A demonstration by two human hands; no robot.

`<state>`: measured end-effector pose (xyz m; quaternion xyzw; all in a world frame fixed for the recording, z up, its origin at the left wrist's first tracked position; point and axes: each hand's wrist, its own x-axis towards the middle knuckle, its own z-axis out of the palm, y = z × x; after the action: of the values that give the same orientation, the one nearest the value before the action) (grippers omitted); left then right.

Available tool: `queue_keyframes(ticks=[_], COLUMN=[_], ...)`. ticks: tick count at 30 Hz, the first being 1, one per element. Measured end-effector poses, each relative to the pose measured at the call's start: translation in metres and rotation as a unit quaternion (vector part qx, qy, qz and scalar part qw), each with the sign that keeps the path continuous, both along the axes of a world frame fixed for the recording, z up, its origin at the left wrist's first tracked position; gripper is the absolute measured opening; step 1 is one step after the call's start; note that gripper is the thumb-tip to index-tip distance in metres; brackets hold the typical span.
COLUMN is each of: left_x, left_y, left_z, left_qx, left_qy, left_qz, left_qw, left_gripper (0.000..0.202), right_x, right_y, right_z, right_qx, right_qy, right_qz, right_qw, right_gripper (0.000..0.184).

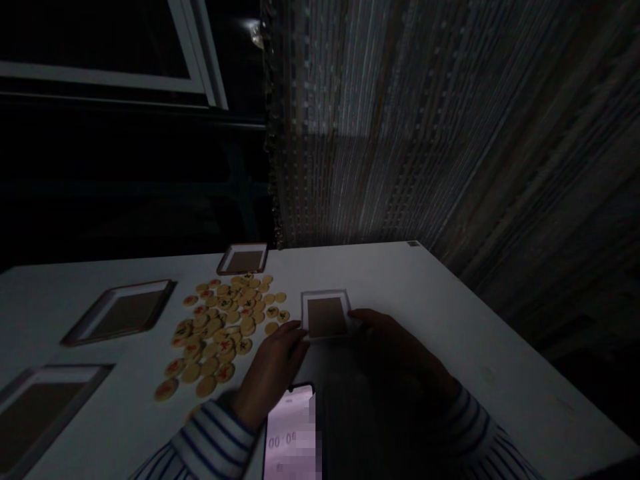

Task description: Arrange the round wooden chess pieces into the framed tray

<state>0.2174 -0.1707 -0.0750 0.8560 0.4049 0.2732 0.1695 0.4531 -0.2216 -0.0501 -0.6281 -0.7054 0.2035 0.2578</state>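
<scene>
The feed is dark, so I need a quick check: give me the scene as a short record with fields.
light: very dim
table: white, curtain behind
left hand: fingertips at small tray's left edge
right hand: at its right edge; grip too dark to tell
game pieces: yellow pile left of that tray
other trays: back tray, left tray, near-left tray
phone: lit, between the wrists

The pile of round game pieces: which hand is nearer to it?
Left. The left hand lies just beside the pile of round game pieces, at the left edge of the small tray. The right hand is beyond that tray, at its right edge.
</scene>
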Motion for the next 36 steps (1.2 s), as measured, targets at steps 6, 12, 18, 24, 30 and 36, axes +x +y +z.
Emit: queue_keyframes(ticks=[6,12,18,24,30,36], left_x=[0.000,-0.002,-0.013,-0.025,-0.032,-0.046], left_y=[-0.002,-0.003,-0.002,0.004,0.008,0.009], left_z=[0.007,0.018,0.033,0.035,0.047,0.057], left_qx=[0.005,0.019,-0.001,-0.038,-0.081,-0.071], left_qy=[-0.002,-0.075,-0.114,-0.176,-0.185,-0.155], left_qz=[0.005,0.025,0.067,0.131,0.150,0.132], left_qw=[1.000,0.997,0.991,0.975,0.968,0.977], left_gripper=[0.024,0.023,0.026,0.029,0.033,0.033], right_x=[-0.001,-0.002,0.000,-0.006,-0.008,-0.007], right_y=[-0.002,-0.002,0.001,0.001,0.002,0.006], right_z=[0.003,0.008,0.005,0.004,0.003,0.000], right_qx=[-0.007,0.056,0.157,0.168,0.175,0.171], right_qy=[-0.005,-0.024,-0.067,-0.068,-0.072,-0.086], right_qz=[0.004,-0.006,-0.029,-0.022,-0.014,-0.008], right_qw=[1.000,0.998,0.985,0.983,0.982,0.981], right_gripper=[0.043,0.035,0.030,0.029,0.029,0.028])
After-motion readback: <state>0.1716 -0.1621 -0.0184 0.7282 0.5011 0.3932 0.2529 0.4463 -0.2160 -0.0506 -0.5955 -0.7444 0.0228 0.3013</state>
